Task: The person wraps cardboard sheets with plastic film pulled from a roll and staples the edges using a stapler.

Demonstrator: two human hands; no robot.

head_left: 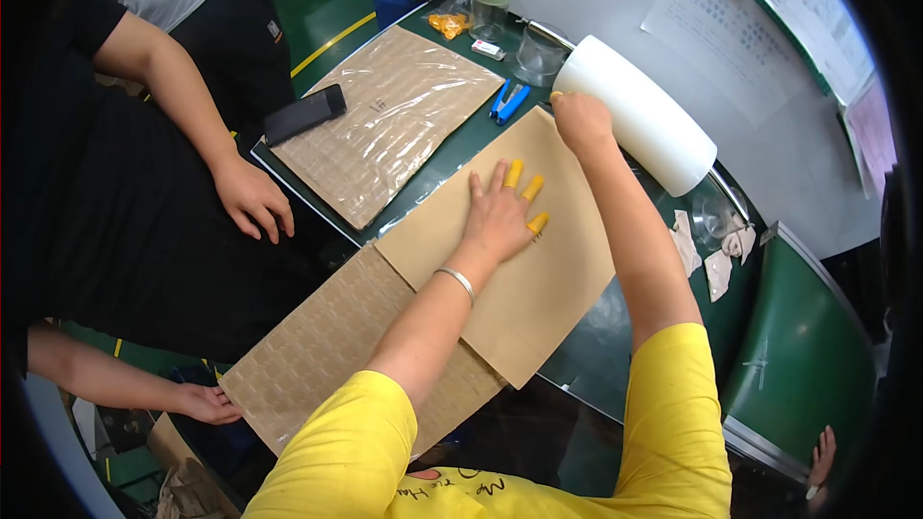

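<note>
My left hand (pixel 500 216) lies flat with fingers spread on a plain brown paper sheet (pixel 553 298), yellow finger cots on several of its fingers. Under that sheet, and sticking out toward the lower left, is a brown patterned sheet (pixel 322 346). My right hand (pixel 582 120) is closed near the far corner of the plain sheet, beside a large white roll (pixel 635 115) on a metal bar. What its fingers hold, if anything, is hidden.
At left, a co-worker's hand (pixel 210 404) touches the patterned sheet's corner; their other hand (pixel 252 197) hangs nearby. A plastic-covered brown stack (pixel 394 106) bears a black phone (pixel 306 115). A blue stapler-like tool (pixel 510 101), glass jar (pixel 490 14) and torn scraps (pixel 716 274) lie around.
</note>
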